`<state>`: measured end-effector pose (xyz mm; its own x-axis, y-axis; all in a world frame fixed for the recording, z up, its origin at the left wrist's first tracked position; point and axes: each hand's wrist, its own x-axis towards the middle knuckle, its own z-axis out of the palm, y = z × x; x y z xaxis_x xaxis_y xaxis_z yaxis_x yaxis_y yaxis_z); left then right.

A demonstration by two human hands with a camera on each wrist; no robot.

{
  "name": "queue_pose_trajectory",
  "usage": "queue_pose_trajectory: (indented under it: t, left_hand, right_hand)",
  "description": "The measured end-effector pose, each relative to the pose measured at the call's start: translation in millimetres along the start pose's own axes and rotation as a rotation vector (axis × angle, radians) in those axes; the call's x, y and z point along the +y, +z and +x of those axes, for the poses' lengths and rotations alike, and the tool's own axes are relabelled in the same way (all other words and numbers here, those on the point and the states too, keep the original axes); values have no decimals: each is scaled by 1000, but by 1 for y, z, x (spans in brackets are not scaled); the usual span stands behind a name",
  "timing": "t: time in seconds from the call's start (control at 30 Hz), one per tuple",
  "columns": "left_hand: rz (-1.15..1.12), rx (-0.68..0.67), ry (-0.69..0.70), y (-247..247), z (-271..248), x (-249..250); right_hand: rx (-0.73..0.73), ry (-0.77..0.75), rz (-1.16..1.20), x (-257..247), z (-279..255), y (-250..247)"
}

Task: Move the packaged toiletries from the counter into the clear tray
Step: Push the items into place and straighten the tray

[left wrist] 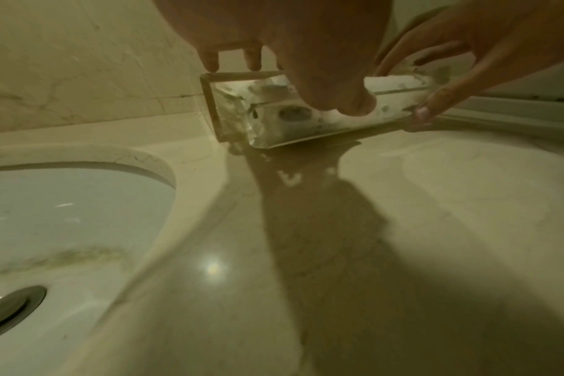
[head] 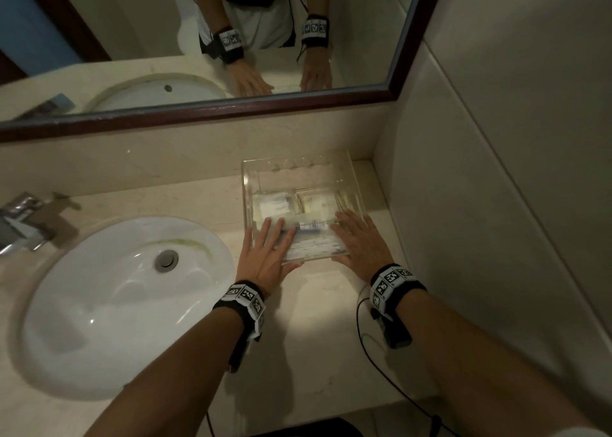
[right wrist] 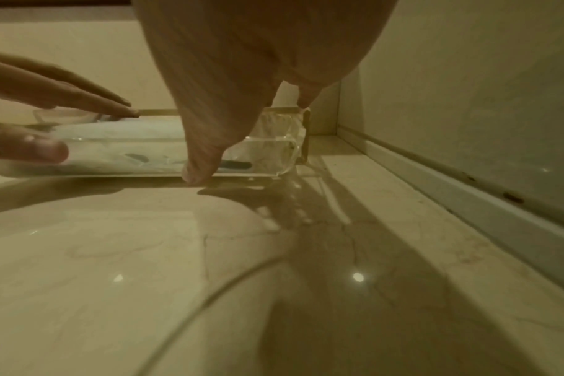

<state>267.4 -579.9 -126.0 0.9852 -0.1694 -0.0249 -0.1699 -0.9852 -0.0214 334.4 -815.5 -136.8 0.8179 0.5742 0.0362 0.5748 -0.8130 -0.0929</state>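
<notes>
A clear tray (head: 299, 168) stands on the beige counter (head: 314, 320) in the back right corner. Several packaged toiletries lie inside it: white packets (head: 273, 206) at the back and a long white package (head: 314, 247) along the front. My left hand (head: 281, 244) lies flat over the tray's front left, fingers straight across the rim, thumb against the front wall. My right hand (head: 344, 237) mirrors it at the front right. In the left wrist view the left thumb (left wrist: 338, 96) presses the tray (left wrist: 229, 112). In the right wrist view the right thumb (right wrist: 200, 168) touches the tray wall (right wrist: 274, 152).
A white sink basin (head: 126, 304) is sunk into the counter at the left, with a chrome faucet (head: 20, 224) behind it. A framed mirror (head: 198, 111) runs above the backsplash. The side wall (head: 496, 204) stands close to the tray's right. A black cable (head: 361, 337) trails over the counter.
</notes>
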Motion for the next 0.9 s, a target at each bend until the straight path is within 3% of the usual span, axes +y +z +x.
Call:
queue_pose_trajectory:
  t: [0.23, 0.63, 0.9]
  left_hand:
    - [-2, -3, 18, -9, 14, 0]
    - [-15, 111, 48, -14, 23, -2]
    - [-43, 149, 31, -5, 20, -4]
  right_hand:
    - [-17, 46, 36, 0, 13, -6]
    - [-12, 62, 26, -1, 28, -14]
    - [48, 63, 74, -4, 24, -16]
